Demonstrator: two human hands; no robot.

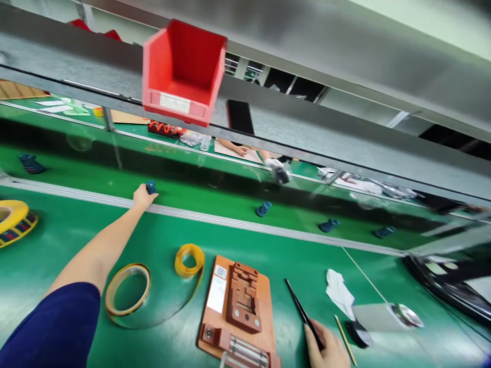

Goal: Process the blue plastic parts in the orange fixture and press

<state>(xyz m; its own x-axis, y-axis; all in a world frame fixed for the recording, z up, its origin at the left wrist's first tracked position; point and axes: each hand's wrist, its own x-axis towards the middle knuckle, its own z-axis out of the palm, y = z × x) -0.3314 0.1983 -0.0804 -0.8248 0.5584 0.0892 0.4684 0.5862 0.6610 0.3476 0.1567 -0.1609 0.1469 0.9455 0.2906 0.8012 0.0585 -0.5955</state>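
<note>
My left arm reaches forward across the bench to the green conveyor strip. There my left hand [141,195] is closed on a small dark blue part [151,187], whose lower side my fingers hide. At the front edge of the view, my right hand [328,347] grips black tweezers [300,307], tips pointing away to the left. Between my arms lies a brown-orange fixture [245,301] with a cut-out block and a clamp on its board. A roll of yellow tape [189,260] and a tape ring [111,301] rest left of the fixture.
More dark blue parts stand along the strip, one [31,164] far left and one [264,209] at centre. A red bin [182,76] and black phone [240,117] sit on the overhead shelf. Right are a white cloth [339,292], a yellow stick [345,340] and a bottle [374,317].
</note>
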